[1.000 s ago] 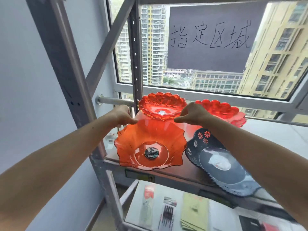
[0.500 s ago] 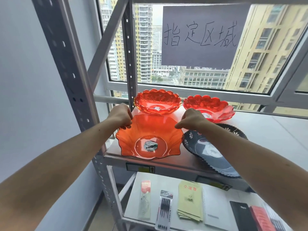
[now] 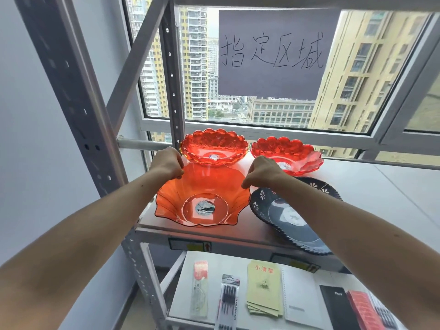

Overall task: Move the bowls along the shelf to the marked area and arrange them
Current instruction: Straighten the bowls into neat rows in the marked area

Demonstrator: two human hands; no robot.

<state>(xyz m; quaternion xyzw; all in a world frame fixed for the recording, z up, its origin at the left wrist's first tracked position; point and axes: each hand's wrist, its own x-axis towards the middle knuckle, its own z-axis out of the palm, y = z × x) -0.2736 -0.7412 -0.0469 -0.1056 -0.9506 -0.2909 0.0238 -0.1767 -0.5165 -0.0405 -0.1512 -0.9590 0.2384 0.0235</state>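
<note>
Four bowls already stand below the sign (image 3: 278, 53) on the shelf (image 3: 228, 235), and the left hand (image 3: 167, 163) and right hand (image 3: 260, 172) each pinch the far rim of the front orange bowl (image 3: 202, 201), so probably only final arranging remains.

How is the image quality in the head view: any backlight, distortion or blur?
Head view: bright window backlights the shelf, yet the orange bowl and both hands, left and right, stay readable; wide-angle bends the rack posts; forearms near the edges look soft.
</note>
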